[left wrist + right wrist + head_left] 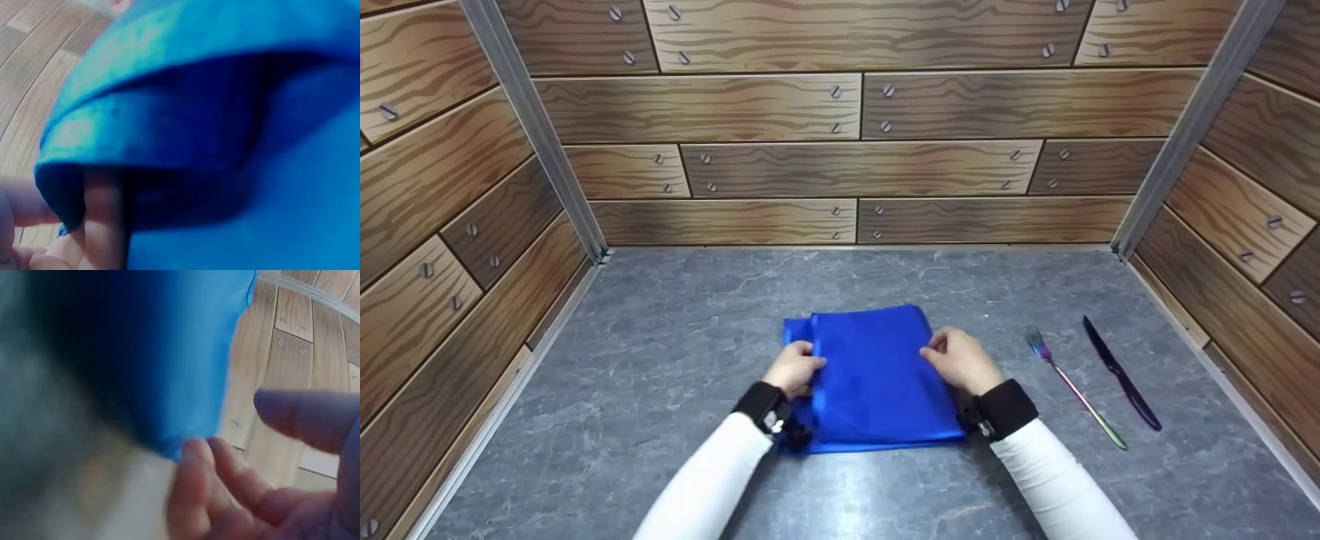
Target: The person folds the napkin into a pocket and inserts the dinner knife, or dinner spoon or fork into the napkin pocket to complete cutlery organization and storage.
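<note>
A shiny blue cloth (pixel 874 375), folded into layers, lies on the grey tabletop in front of me. My left hand (pixel 795 369) holds the left edge of its upper layer, with the thumb on top. In the left wrist view, one finger (pixel 104 219) reaches inside the raised blue fold (pixel 140 129). My right hand (pixel 962 360) is at the cloth's right edge, fingers bent. In the right wrist view its fingertips (pixel 197 449) touch the cloth's edge, while the thumb (pixel 298 416) stands apart from them.
To the right lie a rainbow-coloured fork (pixel 1076 390) and a dark knife (pixel 1121 373), side by side and slanted. Wood-patterned walls (pixel 855 169) enclose the grey tabletop (pixel 660 337) at the back and both sides. Black bands with small cameras circle both wrists.
</note>
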`<state>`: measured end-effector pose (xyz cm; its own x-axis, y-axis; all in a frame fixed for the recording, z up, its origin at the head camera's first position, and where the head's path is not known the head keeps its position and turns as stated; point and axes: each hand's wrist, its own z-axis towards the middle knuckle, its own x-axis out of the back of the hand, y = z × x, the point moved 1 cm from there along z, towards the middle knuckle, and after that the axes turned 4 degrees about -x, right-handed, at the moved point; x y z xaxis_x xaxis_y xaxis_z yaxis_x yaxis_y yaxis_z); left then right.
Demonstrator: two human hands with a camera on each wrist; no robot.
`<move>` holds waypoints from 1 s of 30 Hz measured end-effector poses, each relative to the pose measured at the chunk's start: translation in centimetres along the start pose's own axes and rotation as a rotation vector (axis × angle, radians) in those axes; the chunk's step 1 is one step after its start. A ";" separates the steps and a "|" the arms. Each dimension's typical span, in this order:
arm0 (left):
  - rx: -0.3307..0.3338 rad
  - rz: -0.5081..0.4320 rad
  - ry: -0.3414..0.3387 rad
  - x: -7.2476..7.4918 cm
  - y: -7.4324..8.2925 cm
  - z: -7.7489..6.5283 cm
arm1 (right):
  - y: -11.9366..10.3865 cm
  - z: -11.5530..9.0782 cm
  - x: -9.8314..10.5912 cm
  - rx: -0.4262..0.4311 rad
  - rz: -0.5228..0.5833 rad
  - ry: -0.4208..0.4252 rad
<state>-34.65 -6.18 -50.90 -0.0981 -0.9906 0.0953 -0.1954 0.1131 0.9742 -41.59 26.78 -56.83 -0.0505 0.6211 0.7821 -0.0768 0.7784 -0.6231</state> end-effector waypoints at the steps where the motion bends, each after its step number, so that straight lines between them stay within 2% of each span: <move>1: 0.000 -0.017 -0.007 -0.7 0.1 0.2 | -0.6 -0.4 0.0 0.029 -0.017 0.034; 3: 0.018 -0.052 -0.030 -1.9 0.1 0.5 | -2.2 -1.5 -0.3 0.116 -0.014 0.050; 5: 0.053 -0.103 -0.067 -2.6 0.2 0.8 | -4.9 -3.6 -0.7 0.241 -0.018 0.003; 8: 0.120 -0.203 -0.138 -2.6 0.2 0.8 | -7.7 -5.9 -2.5 0.374 -0.021 -0.164; 11: 0.164 -0.309 -0.233 -2.2 0.1 0.2 | -9.4 -7.5 -3.6 0.380 -0.054 -0.259; 12: 0.169 -0.337 -0.271 -2.0 0.0 -0.2 | -8.8 -7.1 -4.3 0.350 -0.054 -0.276; 14: 0.169 -0.371 -0.340 -1.6 -0.2 -1.0 | -8.7 -7.1 -4.5 0.325 -0.059 -0.271; 17: 0.149 -0.366 -0.427 -1.2 -0.5 -2.3 | -7.9 -6.7 -4.5 0.331 -0.058 -0.276; 20: 0.125 -0.345 -0.427 -1.1 -0.7 -3.2 | -8.0 -7.2 -4.2 0.377 -0.068 -0.279; 26: 0.080 -0.341 -0.328 -1.8 -1.1 -4.2 | -13.5 -12.2 -1.3 0.457 -0.113 -0.278; 28: 0.064 -0.327 -0.303 -2.1 -1.1 -4.3 | -13.2 -12.3 -1.9 0.480 -0.153 -0.258; 30: 0.059 -0.318 -0.285 -2.3 -1.3 -4.5 | -11.9 -11.6 -3.1 0.509 -0.206 -0.230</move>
<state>-29.82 -4.41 -51.45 -0.2880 -0.9169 -0.2763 -0.3143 -0.1821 0.9317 -28.92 16.62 -51.96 -0.1941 0.3814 0.9038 -0.5727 0.7040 -0.4201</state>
